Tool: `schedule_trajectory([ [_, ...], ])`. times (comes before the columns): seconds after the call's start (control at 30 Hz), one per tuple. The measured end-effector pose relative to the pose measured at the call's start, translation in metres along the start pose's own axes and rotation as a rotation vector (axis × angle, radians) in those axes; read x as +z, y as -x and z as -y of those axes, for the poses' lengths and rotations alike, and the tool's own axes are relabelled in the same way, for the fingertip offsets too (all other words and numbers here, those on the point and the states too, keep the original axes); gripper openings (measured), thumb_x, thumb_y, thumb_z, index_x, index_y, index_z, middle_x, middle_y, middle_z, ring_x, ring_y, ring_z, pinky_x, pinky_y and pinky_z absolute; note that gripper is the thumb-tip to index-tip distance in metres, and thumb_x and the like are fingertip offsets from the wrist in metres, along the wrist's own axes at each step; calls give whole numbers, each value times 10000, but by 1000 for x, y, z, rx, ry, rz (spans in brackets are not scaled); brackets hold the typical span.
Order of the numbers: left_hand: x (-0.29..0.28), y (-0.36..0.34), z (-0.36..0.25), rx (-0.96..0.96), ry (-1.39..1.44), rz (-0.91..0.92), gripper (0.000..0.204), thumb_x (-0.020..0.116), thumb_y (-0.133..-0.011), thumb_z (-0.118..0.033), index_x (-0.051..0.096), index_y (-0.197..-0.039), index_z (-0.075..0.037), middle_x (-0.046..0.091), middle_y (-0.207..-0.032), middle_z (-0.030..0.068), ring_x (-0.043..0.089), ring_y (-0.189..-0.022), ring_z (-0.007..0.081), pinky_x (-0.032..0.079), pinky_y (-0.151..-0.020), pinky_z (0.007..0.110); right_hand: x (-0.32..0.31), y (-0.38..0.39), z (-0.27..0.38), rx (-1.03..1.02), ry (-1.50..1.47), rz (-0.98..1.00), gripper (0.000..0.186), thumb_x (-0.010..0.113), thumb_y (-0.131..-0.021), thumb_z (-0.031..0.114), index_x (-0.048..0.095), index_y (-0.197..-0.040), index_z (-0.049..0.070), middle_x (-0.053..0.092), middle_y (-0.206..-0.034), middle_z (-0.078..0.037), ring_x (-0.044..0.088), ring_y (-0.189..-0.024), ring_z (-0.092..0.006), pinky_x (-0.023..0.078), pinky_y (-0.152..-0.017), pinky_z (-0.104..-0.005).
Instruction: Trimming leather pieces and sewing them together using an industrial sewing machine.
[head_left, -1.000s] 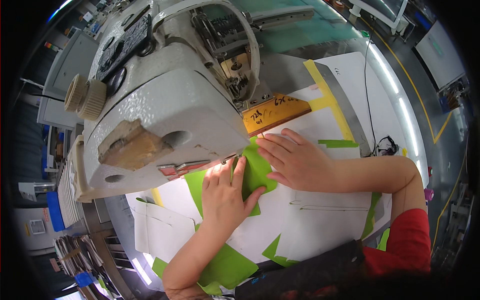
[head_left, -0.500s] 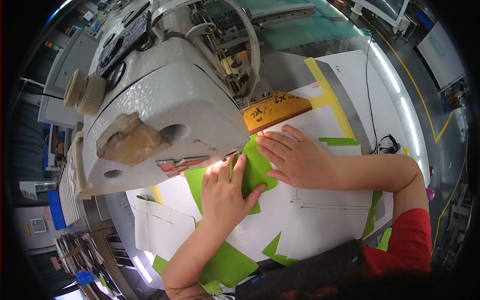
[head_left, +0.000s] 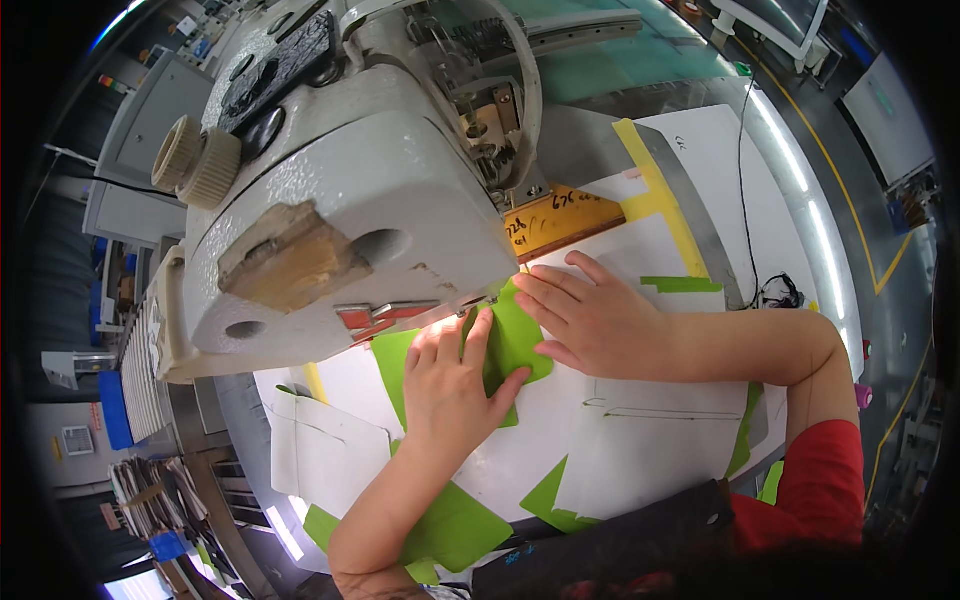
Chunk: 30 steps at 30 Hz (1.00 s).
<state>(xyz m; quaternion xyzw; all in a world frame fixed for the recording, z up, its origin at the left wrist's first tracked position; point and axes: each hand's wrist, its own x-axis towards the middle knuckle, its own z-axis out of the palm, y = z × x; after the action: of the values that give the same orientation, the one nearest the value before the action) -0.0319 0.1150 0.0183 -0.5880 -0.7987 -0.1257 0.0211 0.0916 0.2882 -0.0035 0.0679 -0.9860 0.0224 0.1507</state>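
Observation:
A piece of bright green fabric (head_left: pixel 520 345) lies flat under the front end of a white sewing machine (head_left: pixel 390 170). My left hand (head_left: pixel 442 390) rests palm down on it, fingers stretched toward the machine and thumb spread to the right. These fingertips are close to the machine's lower edge, where a light shines. From the right, my right hand (head_left: pixel 600 315) lies with spread fingers, their tips at the fabric's right edge. The needle area is hidden behind the machine head. Just beyond the right hand is an orange-yellow plate (head_left: pixel 575 222) with handwriting.
White panels with green edges lie nearby: one at right (head_left: pixel 650 440), another at left (head_left: pixel 325 445). More green fabric (head_left: pixel 455 530) sits below my left forearm. Yellow tape (head_left: pixel 665 215) runs along the white surface. A thin black cable (head_left: pixel 743 200) crosses the table's right side.
The sewing machine head appears slightly farther right in the picture, as the view has shifted a little. Both hands and the green fabric stay in nearly the same place.

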Motion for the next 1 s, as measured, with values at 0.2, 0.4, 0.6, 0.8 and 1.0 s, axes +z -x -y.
schedule_trajectory([
  [0.2, 0, -3, -4, -34, 6, -2, 620, 768, -665, -297, 531, -1171, -28, 513, -1186, 159, 524, -1041, 334, 417, -897, 428, 7, -1, -3, -26, -40, -16, 490, 589, -829, 359, 574, -1136, -22, 491, -1249, -159, 437, -1181, -265, 349, -984, -438],
  [0.4, 1, -1, -2, -32, 9, -21, 623, 760, -671, -312, 525, -1177, -34, 509, -1172, 154, 518, -1053, 330, 408, -908, 430, 6, -2, 0, -14, -45, -33, 489, 605, -822, 340, 563, -1133, -35, 518, -1177, -134, 440, -1187, -264, 351, -982, -437],
  [0.6, -8, 4, 0, -42, 63, 37, 404, 650, -785, -140, 540, -1160, -38, 508, -1231, 154, 529, -1063, 329, 405, -912, 443, -17, -5, 15, -145, 18, 124, 490, 575, -846, 360, 567, -1130, -38, 521, -1213, -162, 452, -1191, -290, 353, -980, -471],
  [0.8, -35, 33, 19, -279, 56, -9, 280, 575, -820, -64, 577, -1100, -52, 579, -1152, 101, 564, -1035, 298, 396, -962, 424, 0, -17, 64, -279, 38, 48, 411, 577, -813, 272, 598, -1076, -43, 572, -1159, -182, 547, -1072, -297, 423, -907, -446],
  [1.0, -53, 66, 35, -494, 161, -89, 266, 542, -858, -62, 567, -1121, -33, 569, -1196, 123, 530, -1122, 314, 394, -958, 409, -12, -58, 56, -278, -49, 309, 217, 567, -756, 130, 611, -927, 4, 610, -949, -111, 614, -870, -246, 480, -768, -352],
])
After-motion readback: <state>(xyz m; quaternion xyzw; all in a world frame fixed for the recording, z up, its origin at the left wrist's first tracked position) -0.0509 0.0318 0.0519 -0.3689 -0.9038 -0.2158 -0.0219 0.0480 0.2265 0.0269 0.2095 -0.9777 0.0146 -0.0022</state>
